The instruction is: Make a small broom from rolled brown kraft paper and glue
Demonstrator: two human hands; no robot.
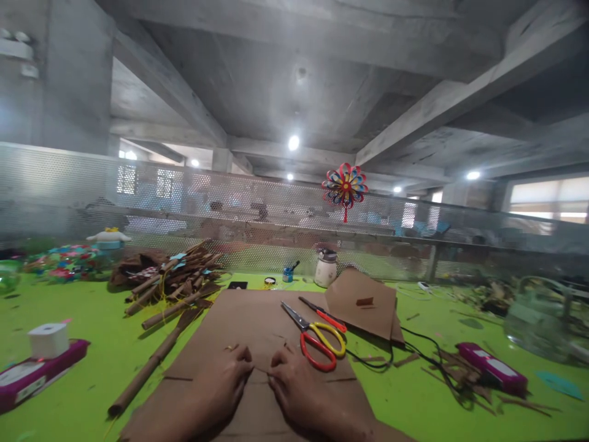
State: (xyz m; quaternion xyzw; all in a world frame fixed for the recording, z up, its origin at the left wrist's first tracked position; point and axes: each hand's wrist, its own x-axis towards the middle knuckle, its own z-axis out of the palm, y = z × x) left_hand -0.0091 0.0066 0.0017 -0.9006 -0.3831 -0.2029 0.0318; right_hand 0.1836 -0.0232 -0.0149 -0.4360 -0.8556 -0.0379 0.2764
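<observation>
Both hands are close together over a large brown paper sheet laid on the green table. My left hand has its fingertips pinched together. Facing it, my right hand is pinched in the same way. A thin line, perhaps a narrow strip, spans the small gap between the fingertips, too fine to name. Scissors with one red and one yellow handle lie just beyond my right hand, blades pointing away. Behind them rests a slim dark tool with an orange-red grip.
Brown paper tubes and crumpled paper pile up at the left. Folded brown card lies at the back right, near a black cord. Purple boxes flank the sheet. A white jar stands before the perforated screen.
</observation>
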